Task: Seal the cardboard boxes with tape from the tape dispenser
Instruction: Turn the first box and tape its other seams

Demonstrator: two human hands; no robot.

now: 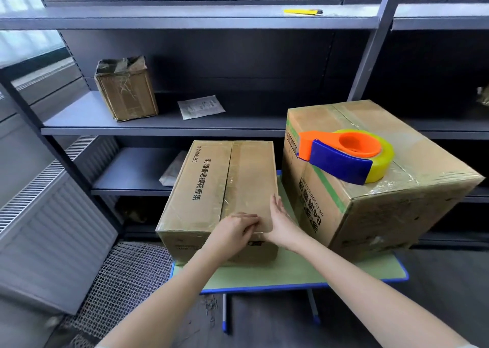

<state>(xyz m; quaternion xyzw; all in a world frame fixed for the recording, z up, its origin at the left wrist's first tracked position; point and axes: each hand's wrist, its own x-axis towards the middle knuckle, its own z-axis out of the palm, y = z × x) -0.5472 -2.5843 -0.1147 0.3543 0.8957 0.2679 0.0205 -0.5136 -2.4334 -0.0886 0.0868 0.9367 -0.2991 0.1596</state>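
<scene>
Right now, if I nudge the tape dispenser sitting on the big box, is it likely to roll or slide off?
Probably not roll: the tape dispenser lies flat on its side. It may slide, since the big box has glossy tape on top. It looks plastic, so probably light.

You get one view, from the wide-angle camera on your head, facing forward and tilted down. Your forearms enter from the bottom edge, and your hands, the left hand and the right hand, meet near the middle of the frame, close to the lens, at the brown cardboard box with black print. The small green-topped table with blue edging lies just below you. The dark grey metal shelving stands square ahead and fills the upper half.
</scene>
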